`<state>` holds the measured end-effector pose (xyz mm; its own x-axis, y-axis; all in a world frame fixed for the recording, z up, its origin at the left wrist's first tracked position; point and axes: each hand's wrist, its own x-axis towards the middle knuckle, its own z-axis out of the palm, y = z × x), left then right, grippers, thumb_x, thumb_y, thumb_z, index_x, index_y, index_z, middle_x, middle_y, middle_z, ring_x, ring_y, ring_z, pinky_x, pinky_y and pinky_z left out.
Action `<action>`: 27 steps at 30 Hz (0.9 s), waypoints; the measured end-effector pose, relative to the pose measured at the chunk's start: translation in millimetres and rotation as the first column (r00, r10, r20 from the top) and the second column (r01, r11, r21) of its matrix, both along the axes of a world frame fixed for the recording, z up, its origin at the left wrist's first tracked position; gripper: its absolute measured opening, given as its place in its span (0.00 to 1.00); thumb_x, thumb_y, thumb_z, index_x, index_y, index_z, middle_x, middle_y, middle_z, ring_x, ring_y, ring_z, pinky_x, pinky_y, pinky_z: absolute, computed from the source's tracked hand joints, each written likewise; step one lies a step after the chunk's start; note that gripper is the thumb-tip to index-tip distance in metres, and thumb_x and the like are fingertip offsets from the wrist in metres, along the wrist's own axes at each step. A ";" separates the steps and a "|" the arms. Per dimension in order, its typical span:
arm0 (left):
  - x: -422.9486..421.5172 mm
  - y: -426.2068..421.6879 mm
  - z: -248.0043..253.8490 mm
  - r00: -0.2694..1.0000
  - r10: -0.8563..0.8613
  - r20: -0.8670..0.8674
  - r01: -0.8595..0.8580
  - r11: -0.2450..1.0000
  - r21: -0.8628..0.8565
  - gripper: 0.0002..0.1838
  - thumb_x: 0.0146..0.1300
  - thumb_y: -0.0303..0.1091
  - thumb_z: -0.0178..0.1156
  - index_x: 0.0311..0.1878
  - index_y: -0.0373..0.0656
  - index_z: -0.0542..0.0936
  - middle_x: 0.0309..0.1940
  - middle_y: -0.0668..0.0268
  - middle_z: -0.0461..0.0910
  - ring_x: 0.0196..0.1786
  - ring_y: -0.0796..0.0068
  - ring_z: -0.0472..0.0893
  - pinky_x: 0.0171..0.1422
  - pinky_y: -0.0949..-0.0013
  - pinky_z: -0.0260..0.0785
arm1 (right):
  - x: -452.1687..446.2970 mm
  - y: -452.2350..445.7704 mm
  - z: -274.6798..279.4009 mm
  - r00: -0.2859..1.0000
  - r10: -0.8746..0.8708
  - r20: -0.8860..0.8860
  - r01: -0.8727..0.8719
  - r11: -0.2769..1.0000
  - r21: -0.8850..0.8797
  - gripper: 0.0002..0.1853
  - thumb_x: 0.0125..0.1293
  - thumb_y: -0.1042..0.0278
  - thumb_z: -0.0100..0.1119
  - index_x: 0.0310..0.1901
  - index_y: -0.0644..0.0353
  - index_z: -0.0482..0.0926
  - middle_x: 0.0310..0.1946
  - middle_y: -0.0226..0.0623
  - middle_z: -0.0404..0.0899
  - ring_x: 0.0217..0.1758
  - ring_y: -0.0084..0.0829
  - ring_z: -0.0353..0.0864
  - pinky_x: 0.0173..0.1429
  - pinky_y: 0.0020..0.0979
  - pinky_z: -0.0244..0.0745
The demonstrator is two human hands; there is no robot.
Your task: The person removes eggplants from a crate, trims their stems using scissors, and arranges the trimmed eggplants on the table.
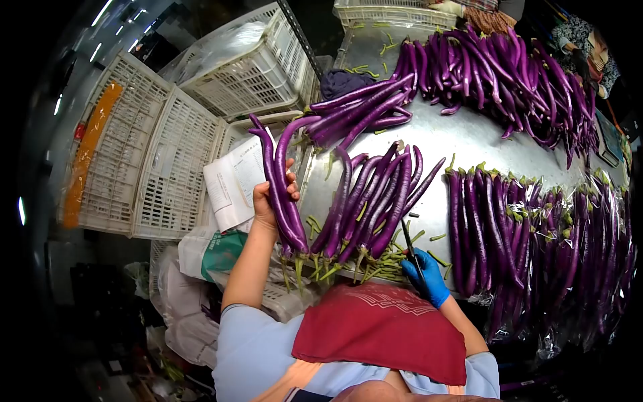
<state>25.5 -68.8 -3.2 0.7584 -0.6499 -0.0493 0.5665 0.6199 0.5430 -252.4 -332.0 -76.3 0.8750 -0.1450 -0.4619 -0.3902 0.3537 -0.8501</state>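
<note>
My bare left hand [274, 195] is closed around long purple eggplants [281, 167], held upright with their stem ends toward me. My right hand [427, 276], in a blue glove, is closed on dark scissors [408, 241]; their blades point away from me and the handles are mostly hidden in the palm. Between the hands lies a loose row of eggplants [375, 201], green stems facing me. Cut green stem pieces [385, 269] are scattered by the table edge, close to the right hand.
A large eggplant heap [469, 67] covers the far side of the metal table [429, 141]. Bunches in clear plastic [569, 248] lie at right. White crates [241, 74] and papers [234, 181] are at left. Other people's hands and sleeves [489, 19] show at the far edge.
</note>
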 end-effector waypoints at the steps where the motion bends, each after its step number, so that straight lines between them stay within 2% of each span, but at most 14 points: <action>1: 0.7 -5.6 1.1 1.000 0.000 -0.008 -0.001 0.999 -0.051 0.40 0.45 0.39 0.58 0.63 0.34 0.60 0.41 0.58 0.76 0.35 0.69 0.77 0.42 0.66 0.73 | 0.9 -0.3 5.7 0.999 0.048 0.014 -0.048 0.999 0.021 0.21 0.60 0.65 0.63 0.53 0.62 0.71 0.32 0.26 0.73 0.33 0.16 0.70 0.37 0.19 0.67; 3: 3.0 -20.2 -0.4 0.998 -0.049 0.030 0.052 0.991 -0.123 0.41 0.46 0.40 0.58 0.64 0.34 0.58 0.42 0.58 0.75 0.35 0.71 0.76 0.42 0.67 0.73 | 0.7 -2.8 18.7 0.991 0.133 0.031 -0.135 0.989 0.058 0.23 0.59 0.64 0.63 0.55 0.62 0.70 0.35 0.27 0.74 0.35 0.17 0.71 0.40 0.20 0.68; 4: 3.2 -29.7 0.3 0.995 -0.090 0.030 0.094 0.982 -0.165 0.41 0.47 0.40 0.58 0.64 0.34 0.57 0.42 0.58 0.75 0.35 0.71 0.76 0.42 0.67 0.72 | 0.3 -6.3 19.0 0.970 0.241 0.045 -0.240 0.970 -0.026 0.27 0.58 0.62 0.64 0.57 0.63 0.69 0.38 0.30 0.75 0.39 0.21 0.72 0.45 0.23 0.69; 6: 1.0 -53.2 2.6 0.986 -0.163 0.023 0.163 0.955 -0.246 0.40 0.48 0.39 0.57 0.65 0.35 0.57 0.42 0.59 0.74 0.35 0.73 0.74 0.43 0.68 0.70 | -3.2 -10.0 25.1 0.916 0.372 0.149 -0.335 0.916 -0.221 0.28 0.58 0.61 0.65 0.57 0.64 0.68 0.40 0.33 0.76 0.39 0.23 0.73 0.46 0.24 0.69; 7: -0.5 -66.3 7.5 0.978 -0.206 -0.001 0.199 0.944 -0.265 0.42 0.48 0.36 0.62 0.66 0.36 0.55 0.39 0.62 0.71 0.35 0.75 0.72 0.42 0.71 0.68 | -2.5 -13.0 29.8 0.878 0.440 0.189 -0.367 0.872 -0.325 0.29 0.57 0.60 0.65 0.57 0.65 0.68 0.40 0.35 0.76 0.40 0.24 0.73 0.47 0.25 0.70; 8: -3.3 -80.3 12.2 0.973 -0.230 -0.011 0.219 0.938 -0.268 0.41 0.48 0.36 0.62 0.65 0.36 0.55 0.39 0.62 0.71 0.35 0.74 0.72 0.42 0.71 0.68 | -1.1 -15.9 36.2 0.826 0.544 0.146 -0.438 0.783 -0.443 0.32 0.56 0.57 0.66 0.57 0.66 0.67 0.40 0.37 0.76 0.41 0.25 0.74 0.48 0.27 0.70; 11: -10.4 -115.6 15.5 0.959 -0.281 -0.048 0.260 0.932 -0.253 0.39 0.48 0.35 0.60 0.64 0.35 0.58 0.38 0.62 0.71 0.34 0.73 0.72 0.41 0.71 0.67 | -0.8 -20.7 65.7 0.800 0.577 0.166 -0.469 0.773 -0.428 0.32 0.56 0.54 0.66 0.57 0.65 0.68 0.39 0.39 0.76 0.41 0.26 0.74 0.48 0.28 0.70; 14: -16.7 -141.2 10.5 0.933 -0.350 -0.080 0.318 0.910 -0.265 0.37 0.49 0.35 0.56 0.64 0.32 0.58 0.38 0.57 0.73 0.35 0.70 0.73 0.44 0.66 0.69 | -6.7 -25.7 76.9 0.806 0.575 0.140 -0.497 0.785 -0.369 0.34 0.55 0.52 0.66 0.58 0.64 0.67 0.37 0.39 0.76 0.41 0.27 0.75 0.48 0.28 0.70; 21: -32.9 -180.3 0.5 0.899 -0.433 -0.065 0.403 0.876 -0.266 0.37 0.48 0.35 0.57 0.63 0.32 0.60 0.37 0.58 0.74 0.35 0.70 0.73 0.43 0.66 0.69 | -18.6 -25.6 71.2 0.845 0.528 0.086 -0.486 0.825 -0.290 0.34 0.56 0.49 0.64 0.59 0.63 0.67 0.37 0.38 0.77 0.40 0.26 0.75 0.48 0.27 0.69; 22: -37.8 -185.4 4.1 0.905 -0.421 -0.062 0.398 0.888 -0.230 0.37 0.47 0.35 0.58 0.62 0.33 0.60 0.33 0.61 0.73 0.33 0.72 0.73 0.42 0.67 0.68 | -17.6 -25.3 73.9 0.850 0.524 0.046 -0.503 0.836 -0.220 0.34 0.56 0.56 0.66 0.60 0.63 0.66 0.43 0.36 0.77 0.44 0.22 0.74 0.53 0.26 0.69; 25: -43.4 -196.8 0.6 0.884 -0.467 -0.018 0.447 0.855 -0.264 0.37 0.47 0.35 0.59 0.62 0.35 0.61 0.30 0.64 0.70 0.31 0.74 0.71 0.40 0.69 0.67 | -17.0 -23.9 73.0 0.873 0.484 0.057 -0.439 0.832 -0.339 0.31 0.55 0.56 0.67 0.58 0.62 0.69 0.40 0.35 0.78 0.44 0.22 0.75 0.52 0.25 0.70; 26: -45.3 -199.2 3.1 0.888 -0.458 -0.038 0.437 0.867 -0.241 0.37 0.46 0.35 0.60 0.62 0.36 0.61 0.27 0.66 0.68 0.29 0.75 0.70 0.38 0.70 0.66 | -18.0 -21.9 71.3 0.893 0.445 0.070 -0.370 0.814 -0.449 0.24 0.56 0.56 0.66 0.50 0.63 0.75 0.32 0.37 0.77 0.38 0.20 0.73 0.46 0.25 0.71; 27: -45.0 -201.7 4.1 0.890 -0.456 -0.007 0.444 0.869 -0.218 0.37 0.46 0.35 0.60 0.62 0.37 0.61 0.27 0.66 0.68 0.29 0.75 0.69 0.37 0.71 0.65 | -19.2 -25.0 70.6 0.893 0.446 0.060 -0.372 0.806 -0.460 0.22 0.57 0.55 0.64 0.47 0.63 0.75 0.30 0.39 0.77 0.34 0.22 0.72 0.43 0.27 0.70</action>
<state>-19.4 -270.5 0.9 0.3814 -0.9202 0.0879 0.8365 0.3841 0.3908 -271.6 -356.9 -5.7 0.9524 0.0939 -0.2902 -0.2644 -0.2197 -0.9390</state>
